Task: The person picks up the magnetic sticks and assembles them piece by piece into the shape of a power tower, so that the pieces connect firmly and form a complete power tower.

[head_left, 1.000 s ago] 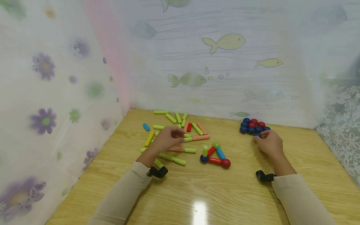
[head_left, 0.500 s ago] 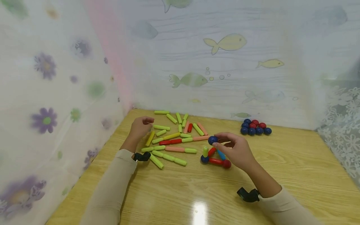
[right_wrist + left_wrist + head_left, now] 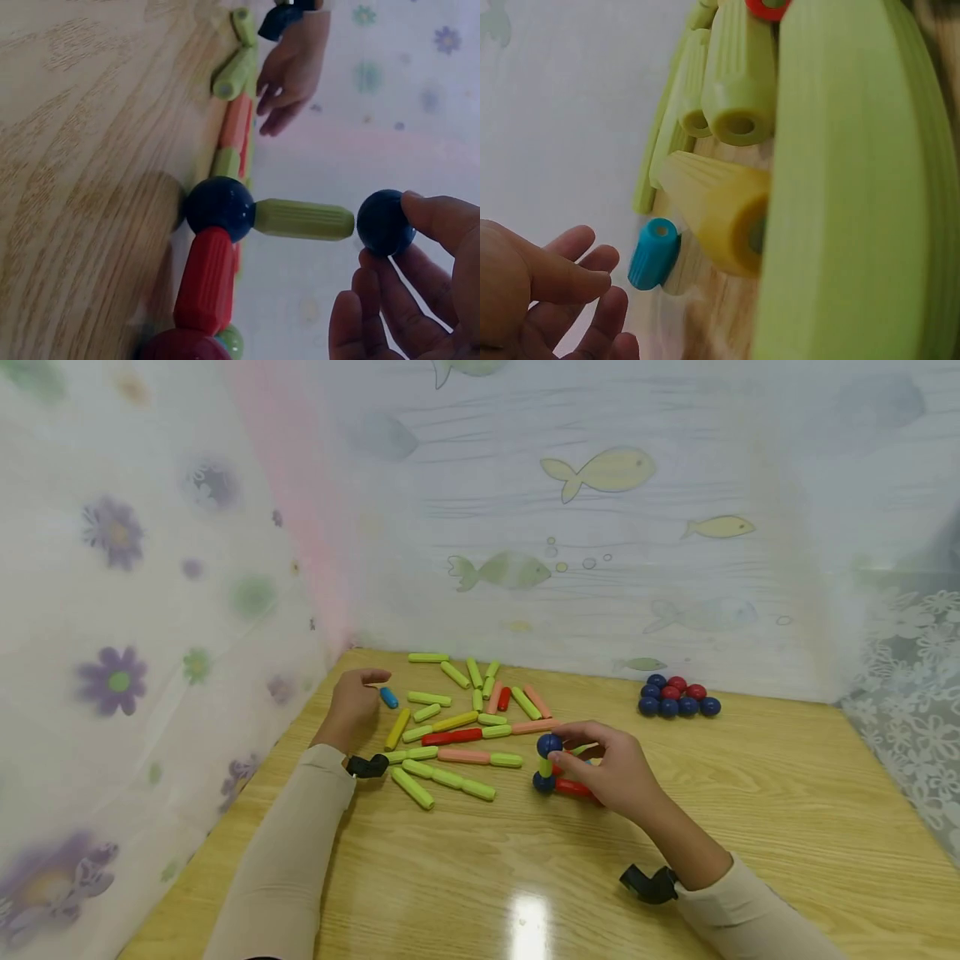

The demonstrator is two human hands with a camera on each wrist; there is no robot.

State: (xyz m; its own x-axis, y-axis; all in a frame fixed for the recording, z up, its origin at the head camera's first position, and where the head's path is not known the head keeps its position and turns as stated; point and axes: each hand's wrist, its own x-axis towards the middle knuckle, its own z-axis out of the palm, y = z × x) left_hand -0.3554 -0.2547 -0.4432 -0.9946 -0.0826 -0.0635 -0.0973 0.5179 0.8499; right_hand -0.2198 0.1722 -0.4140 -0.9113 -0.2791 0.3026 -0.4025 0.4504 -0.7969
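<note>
My right hand (image 3: pixel 618 768) pinches a dark blue ball (image 3: pixel 385 223) between thumb and fingers. The ball sits right at the top end of a short lime-green rod (image 3: pixel 304 219), which stands upright from another dark blue ball (image 3: pixel 220 209) on the table. From that lower ball a red rod (image 3: pixel 205 280) runs to a dark red ball (image 3: pixel 185 346), part of a flat triangle mostly hidden behind the right hand in the head view. At the left, my left hand (image 3: pixel 352 706) hovers with relaxed fingers beside a small blue rod (image 3: pixel 654 253), holding nothing.
Several lime, yellow, red and salmon rods lie spread over the table's left and middle, including a yellow rod (image 3: pixel 398 729) near the left wrist. A cluster of blue and red balls (image 3: pixel 678 696) stands at the back right. Printed curtains (image 3: pixel 480 510) border the table.
My right hand has carried a blue ball from the back-right cluster leftward onto the upright green rod's end. My left hand has drawn back left from over the rods to the blue rod.
</note>
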